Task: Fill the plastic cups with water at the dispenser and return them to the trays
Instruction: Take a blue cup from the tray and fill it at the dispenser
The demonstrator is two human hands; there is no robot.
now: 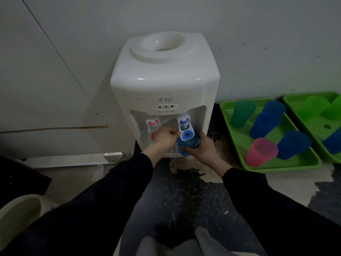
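Note:
A white tabletop water dispenser (165,85) stands on the floor against the wall. My right hand (202,149) holds a blue plastic cup (187,145) under the blue tap (185,126). My left hand (165,138) is closed on the edge of the blue tap's lever, in front of the red tap (153,127). To the right lies a green tray (238,145) with a green cup (241,115), a pink cup (261,152) and blue cups (293,145). A second green tray (293,100) sits further right.
The floor (184,191) in front of the dispenser is dark and speckled with worn pale patches. A pale cabinet panel (46,80) stands on the left. A cream rounded basin (18,209) sits at the lower left. My knees fill the bottom edge.

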